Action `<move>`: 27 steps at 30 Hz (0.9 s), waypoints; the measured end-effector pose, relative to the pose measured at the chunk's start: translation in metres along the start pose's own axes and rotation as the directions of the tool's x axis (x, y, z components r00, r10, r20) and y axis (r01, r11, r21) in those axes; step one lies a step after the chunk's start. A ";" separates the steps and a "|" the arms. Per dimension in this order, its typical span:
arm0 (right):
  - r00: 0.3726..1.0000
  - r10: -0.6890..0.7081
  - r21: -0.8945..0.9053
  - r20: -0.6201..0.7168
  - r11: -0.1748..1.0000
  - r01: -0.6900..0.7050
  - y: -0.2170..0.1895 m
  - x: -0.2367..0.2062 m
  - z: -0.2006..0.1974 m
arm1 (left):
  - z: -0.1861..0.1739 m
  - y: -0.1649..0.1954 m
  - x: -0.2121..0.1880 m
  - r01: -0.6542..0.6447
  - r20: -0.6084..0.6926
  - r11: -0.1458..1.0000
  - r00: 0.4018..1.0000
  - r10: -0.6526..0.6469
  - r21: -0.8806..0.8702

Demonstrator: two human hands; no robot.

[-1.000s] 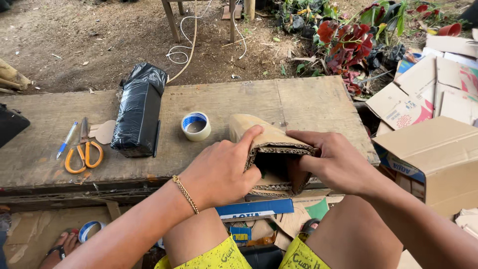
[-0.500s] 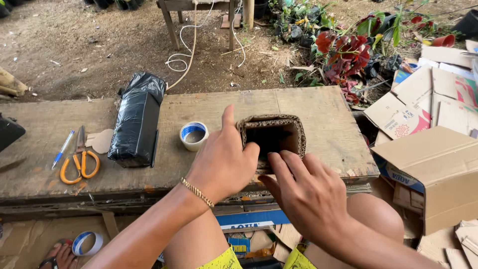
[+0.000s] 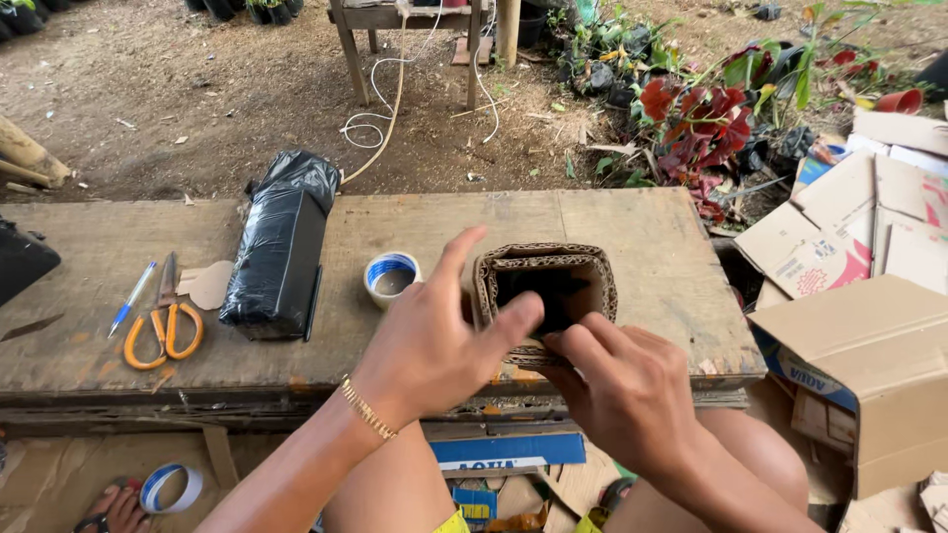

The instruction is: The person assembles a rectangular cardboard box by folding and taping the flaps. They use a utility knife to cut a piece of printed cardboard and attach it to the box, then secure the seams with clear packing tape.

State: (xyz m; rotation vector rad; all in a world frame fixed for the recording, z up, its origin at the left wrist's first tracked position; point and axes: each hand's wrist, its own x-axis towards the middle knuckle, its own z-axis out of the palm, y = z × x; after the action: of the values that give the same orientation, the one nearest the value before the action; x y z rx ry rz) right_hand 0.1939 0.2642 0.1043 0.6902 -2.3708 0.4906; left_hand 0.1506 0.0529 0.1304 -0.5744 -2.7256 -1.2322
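Both hands on the cardboard tube [image 3: 545,296] — left hand [image 3: 432,341] fingers spread against its side, right hand [image 3: 617,385] fingers pinching the bottom rim; formed, untaped — tape [image 3: 391,277] untouched on the surface [image 3: 642,237].

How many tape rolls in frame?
2. One tape roll stands on the wooden table, just left of the left hand. The other roll lies on the ground below, bottom left. More may be hidden.

Both arms are bare, without sleeves. A thin gold chain bracelet [image 3: 367,408] circles the left wrist. Yellow patterned shorts [image 3: 456,521] show at the frame's bottom centre, above bare thighs.
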 end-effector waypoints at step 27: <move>0.936 0.289 0.809 -0.201 0.588 -0.008 0.050 0.042 0.091 | 0.036 -0.053 0.036 -0.566 -0.270 0.822 0.784 0.559 0.061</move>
State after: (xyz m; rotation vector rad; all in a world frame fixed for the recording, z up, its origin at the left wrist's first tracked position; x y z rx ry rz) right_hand 0.0952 0.2443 0.0547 0.6995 -1.8171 1.6886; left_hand 0.0998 0.0577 0.0775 -1.0372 -2.0745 -1.0786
